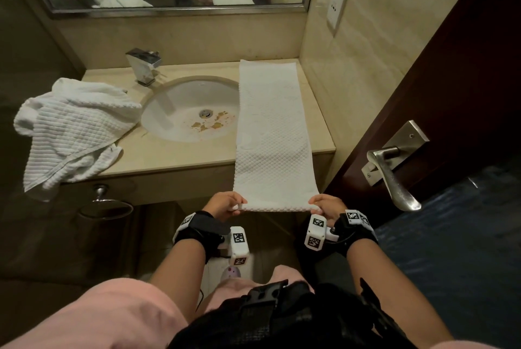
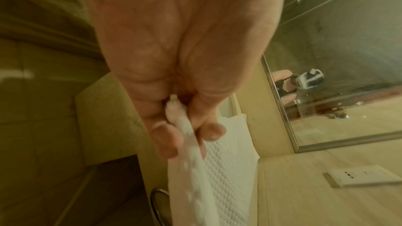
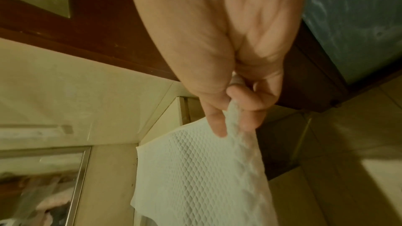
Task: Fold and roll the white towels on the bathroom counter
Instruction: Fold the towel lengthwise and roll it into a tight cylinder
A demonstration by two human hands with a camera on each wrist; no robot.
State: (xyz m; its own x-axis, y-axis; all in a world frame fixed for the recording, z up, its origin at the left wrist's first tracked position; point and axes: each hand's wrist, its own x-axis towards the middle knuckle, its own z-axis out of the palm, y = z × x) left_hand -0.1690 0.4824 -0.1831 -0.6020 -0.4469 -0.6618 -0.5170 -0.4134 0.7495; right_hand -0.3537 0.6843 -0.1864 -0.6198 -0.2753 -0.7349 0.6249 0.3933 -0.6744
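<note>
- The folded white towel (image 1: 270,128) lies as a long narrow strip along the right end of the table (image 1: 180,161), running from the back edge to the front edge and hanging out past it.
- The left hand (image 1: 225,204) pinches the strip's near left corner, thumb and fingers closed on the cloth; the left wrist view shows the fingers (image 2: 165,137) clamped over the towel's edge (image 2: 228,169).
- The right hand (image 1: 327,204) pinches the near right corner the same way, with the fingertips (image 3: 217,126) gripping the waffle-weave fabric (image 3: 195,178).
- The near end is held up off the front edge, between the two hands.
- A second, crumpled white towel (image 1: 73,128) is heaped at the table's left end, spilling over its front left corner.
- The sink (image 1: 191,108) sits between the two towels, the strip's left edge overlapping its rim; the faucet (image 1: 143,66) stands at the back edge.
</note>
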